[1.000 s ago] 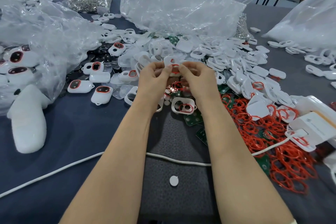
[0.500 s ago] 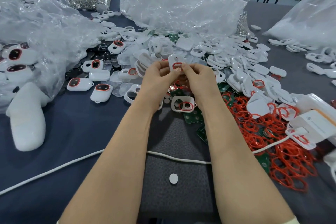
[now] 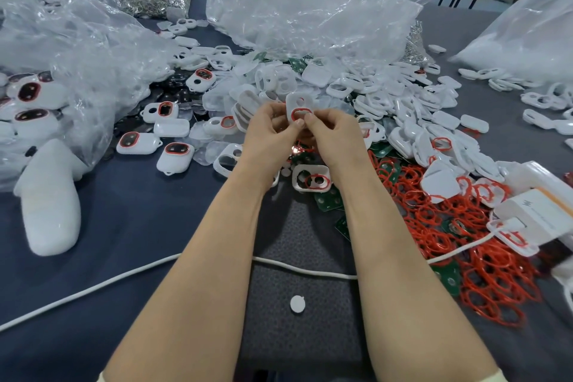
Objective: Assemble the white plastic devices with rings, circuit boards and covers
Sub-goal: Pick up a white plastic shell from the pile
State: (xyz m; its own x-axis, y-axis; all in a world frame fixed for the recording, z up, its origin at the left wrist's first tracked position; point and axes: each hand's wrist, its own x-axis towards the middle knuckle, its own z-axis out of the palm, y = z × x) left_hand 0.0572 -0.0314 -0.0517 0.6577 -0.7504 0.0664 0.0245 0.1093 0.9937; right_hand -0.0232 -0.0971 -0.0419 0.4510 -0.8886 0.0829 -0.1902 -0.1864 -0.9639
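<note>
Held above the middle of the table, the white shell was pinched by the left hand and the right hand alike — probably light, stiff plastic best gripped at its rim — its red ring likely soft.

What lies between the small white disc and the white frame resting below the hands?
A white cable crosses the mat there, in the head view.

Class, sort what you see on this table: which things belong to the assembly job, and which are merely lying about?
Job: white shell with red ring, pinched by left hand and right hand; loose red rings; green circuit boards; white covers.
Lying about: white cable; crumpled plastic bags; white box; small white disc.
</note>
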